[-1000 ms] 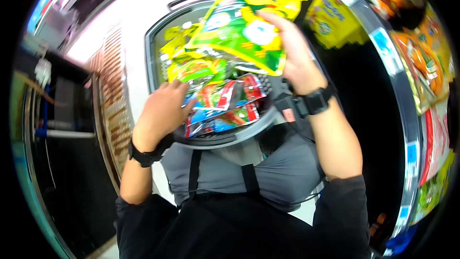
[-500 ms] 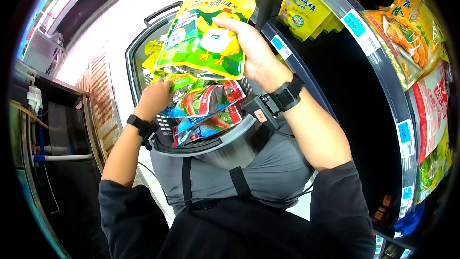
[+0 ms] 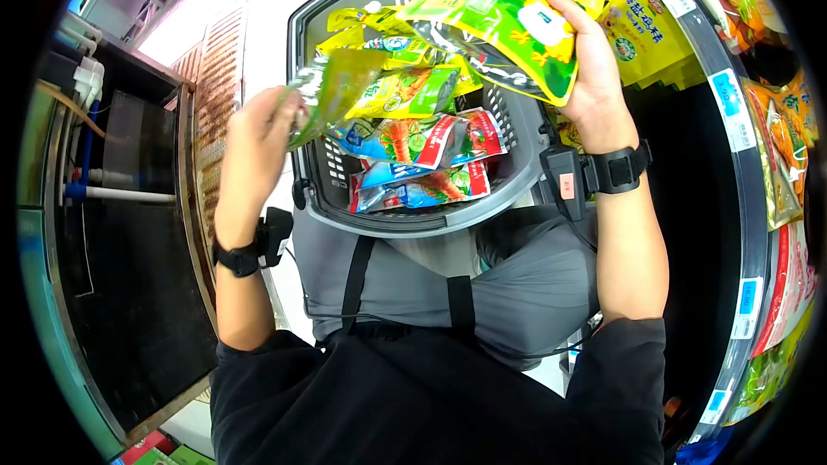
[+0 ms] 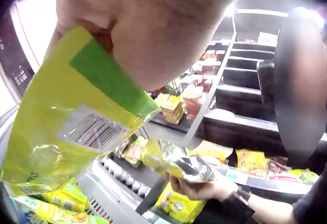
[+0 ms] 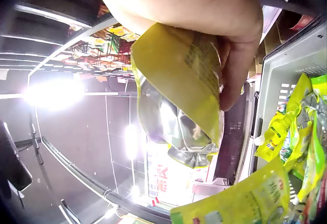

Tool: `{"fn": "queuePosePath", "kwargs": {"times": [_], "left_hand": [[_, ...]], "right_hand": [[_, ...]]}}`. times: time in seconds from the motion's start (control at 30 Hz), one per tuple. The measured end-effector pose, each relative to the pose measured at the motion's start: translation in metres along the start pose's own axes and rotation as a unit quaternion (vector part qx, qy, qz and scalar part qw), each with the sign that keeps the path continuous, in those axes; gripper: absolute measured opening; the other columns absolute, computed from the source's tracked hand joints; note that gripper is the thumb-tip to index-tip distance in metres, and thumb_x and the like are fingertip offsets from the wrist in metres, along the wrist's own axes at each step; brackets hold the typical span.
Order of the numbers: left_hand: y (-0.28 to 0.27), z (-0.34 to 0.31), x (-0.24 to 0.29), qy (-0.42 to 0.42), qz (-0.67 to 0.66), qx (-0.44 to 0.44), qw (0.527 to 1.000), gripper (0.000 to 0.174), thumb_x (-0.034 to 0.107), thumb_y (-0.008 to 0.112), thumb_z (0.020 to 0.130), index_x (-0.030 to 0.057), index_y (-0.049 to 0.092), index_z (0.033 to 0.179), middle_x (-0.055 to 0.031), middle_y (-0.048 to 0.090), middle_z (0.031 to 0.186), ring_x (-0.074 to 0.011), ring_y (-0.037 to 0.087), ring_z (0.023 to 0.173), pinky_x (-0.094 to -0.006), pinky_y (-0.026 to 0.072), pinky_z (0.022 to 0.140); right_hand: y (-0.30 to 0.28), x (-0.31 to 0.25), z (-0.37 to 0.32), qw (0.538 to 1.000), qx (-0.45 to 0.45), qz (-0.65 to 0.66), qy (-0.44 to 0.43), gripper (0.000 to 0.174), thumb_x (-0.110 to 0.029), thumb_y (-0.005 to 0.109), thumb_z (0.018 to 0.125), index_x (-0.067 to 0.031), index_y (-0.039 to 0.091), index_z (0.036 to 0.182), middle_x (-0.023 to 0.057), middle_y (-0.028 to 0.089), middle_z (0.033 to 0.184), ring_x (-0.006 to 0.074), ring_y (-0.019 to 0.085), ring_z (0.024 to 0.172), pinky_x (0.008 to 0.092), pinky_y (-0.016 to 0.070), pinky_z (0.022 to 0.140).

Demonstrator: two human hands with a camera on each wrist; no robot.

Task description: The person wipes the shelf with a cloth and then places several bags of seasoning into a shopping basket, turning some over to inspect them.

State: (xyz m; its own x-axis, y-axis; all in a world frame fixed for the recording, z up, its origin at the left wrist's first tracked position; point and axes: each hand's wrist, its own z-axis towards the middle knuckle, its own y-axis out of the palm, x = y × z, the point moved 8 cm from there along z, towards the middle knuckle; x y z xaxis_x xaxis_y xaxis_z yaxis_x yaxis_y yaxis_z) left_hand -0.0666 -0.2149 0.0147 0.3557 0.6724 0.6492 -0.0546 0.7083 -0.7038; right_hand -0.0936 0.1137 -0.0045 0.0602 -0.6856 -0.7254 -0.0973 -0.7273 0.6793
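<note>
My right hand (image 3: pixel 599 82) holds a large yellow and green pouch (image 3: pixel 495 13) with a cartoon chicken on it, over the basket's far right side. In the right wrist view, the pouch (image 5: pixel 176 70) shows its silvery bottom fold. With its fingers, my left hand (image 3: pixel 254 151) grips a smaller yellow-green packet (image 3: pixel 340 90), blurred, above the left rim of the grey basket (image 3: pixel 431 228). A barcode label (image 4: pixel 94 129) is on this packet in the left wrist view. Several yellow packets (image 3: pixel 405 95) and red and blue packets (image 3: pixel 431 189) lie inside the basket.
Shelves (image 3: pixel 728 120) with price tags and bagged goods curve along the right. Yellow pouches (image 3: pixel 642 30) stand on the shelf near my right hand. On the left are a rusty ribbed panel (image 3: pixel 220 69) and a dark tank (image 3: pixel 129 293) with white pipes.
My left hand has drawn the smaller packet up out of the basket and leftward. My right hand has shifted the large pouch right and tilted it, uncovering more of the basket's contents.
</note>
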Motion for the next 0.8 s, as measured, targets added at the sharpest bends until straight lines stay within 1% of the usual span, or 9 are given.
{"fn": "queuePosePath", "kwargs": {"times": [0.03,0.1,0.17,0.27,0.37,0.57,0.7,0.73,0.8], "left_hand": [[-0.011,-0.008,-0.008,-0.038,-0.049,0.035,0.997,0.023,0.018,0.055,0.098,-0.0035,0.062,0.093,-0.0040,0.056,0.072,-0.0113,0.050,0.067,-0.0273,0.0405,0.062],[-0.029,-0.024,-0.019,-0.073,-0.142,0.104,0.982,0.028,0.022,0.055,0.100,-0.0049,0.062,0.095,0.0043,0.053,0.075,-0.0041,0.043,0.070,-0.0226,0.0368,0.061],[-0.038,-0.039,-0.033,-0.088,-0.146,0.136,0.976,0.032,0.025,0.056,0.100,-0.0063,0.064,0.101,0.0046,0.056,0.081,-0.0035,0.046,0.074,-0.0209,0.0389,0.064],[-0.054,-0.061,-0.039,-0.074,-0.182,0.253,0.947,0.035,0.024,0.055,0.100,-0.0063,0.063,0.114,-0.0017,0.063,0.092,-0.0050,0.051,0.082,-0.0192,0.0430,0.074],[-0.058,-0.077,-0.045,-0.080,-0.187,0.299,0.933,0.033,0.023,0.055,0.100,-0.0066,0.063,0.114,-0.0015,0.064,0.094,-0.0049,0.052,0.083,-0.0195,0.0432,0.074],[-0.057,-0.096,-0.041,-0.062,-0.201,0.331,0.920,0.028,0.018,0.055,0.101,-0.0064,0.064,0.112,0.0007,0.061,0.090,-0.0030,0.048,0.079,-0.0179,0.0400,0.069],[-0.051,-0.112,-0.040,-0.042,-0.203,0.346,0.915,0.025,0.015,0.053,0.101,-0.0063,0.063,0.109,0.0018,0.059,0.086,-0.0035,0.047,0.077,-0.0181,0.0393,0.068],[-0.050,-0.114,-0.037,-0.044,-0.191,0.349,0.916,0.025,0.015,0.054,0.101,-0.0068,0.063,0.109,0.0015,0.059,0.085,-0.0040,0.047,0.076,-0.0186,0.0397,0.067],[-0.048,-0.121,-0.037,-0.052,-0.182,0.346,0.919,0.026,0.015,0.054,0.100,-0.0071,0.063,0.109,0.0010,0.060,0.085,-0.0042,0.048,0.076,-0.0189,0.0402,0.068]], "right_hand": [[-0.003,0.000,0.002,1.000,0.008,0.000,0.004,0.036,-0.019,0.064,0.091,-0.0007,0.056,0.121,0.0155,0.066,0.116,0.0265,0.068,0.099,0.0393,0.0582,0.084],[-0.003,0.003,0.006,1.000,0.008,-0.002,0.007,0.037,-0.020,0.063,0.091,0.0004,0.056,0.121,0.0171,0.066,0.116,0.0264,0.069,0.097,0.0387,0.0593,0.082],[-0.004,0.007,0.013,1.000,0.012,-0.006,0.012,0.037,-0.020,0.063,0.092,0.0000,0.056,0.121,0.0165,0.066,0.116,0.0260,0.069,0.097,0.0392,0.0591,0.082],[-0.007,0.014,0.024,0.999,0.024,-0.024,0.024,0.036,-0.020,0.063,0.091,-0.0007,0.057,0.121,0.0155,0.067,0.115,0.0257,0.069,0.097,0.0400,0.0587,0.083],[-0.007,0.021,0.030,0.997,0.040,-0.055,0.020,0.037,-0.021,0.063,0.091,-0.0009,0.056,0.122,0.0150,0.067,0.115,0.0260,0.069,0.097,0.0400,0.0585,0.083],[-0.009,0.038,0.045,0.996,0.020,-0.065,0.050,0.037,-0.020,0.061,0.092,-0.0013,0.054,0.124,0.0152,0.065,0.119,0.0272,0.067,0.101,0.0427,0.0565,0.087],[-0.011,0.048,0.052,0.992,0.054,-0.091,0.063,0.033,-0.019,0.063,0.090,-0.0057,0.057,0.120,0.0093,0.066,0.114,0.0220,0.066,0.100,0.0374,0.0539,0.087],[-0.012,0.053,0.055,0.990,0.063,-0.101,0.073,0.032,-0.024,0.058,0.094,-0.0065,0.057,0.121,0.0095,0.065,0.116,0.0223,0.065,0.104,0.0396,0.0524,0.089],[-0.008,0.061,0.058,0.989,0.065,-0.105,0.084,0.033,-0.026,0.055,0.095,-0.0068,0.056,0.122,0.0098,0.064,0.118,0.0230,0.063,0.106,0.0415,0.0510,0.091]]}}
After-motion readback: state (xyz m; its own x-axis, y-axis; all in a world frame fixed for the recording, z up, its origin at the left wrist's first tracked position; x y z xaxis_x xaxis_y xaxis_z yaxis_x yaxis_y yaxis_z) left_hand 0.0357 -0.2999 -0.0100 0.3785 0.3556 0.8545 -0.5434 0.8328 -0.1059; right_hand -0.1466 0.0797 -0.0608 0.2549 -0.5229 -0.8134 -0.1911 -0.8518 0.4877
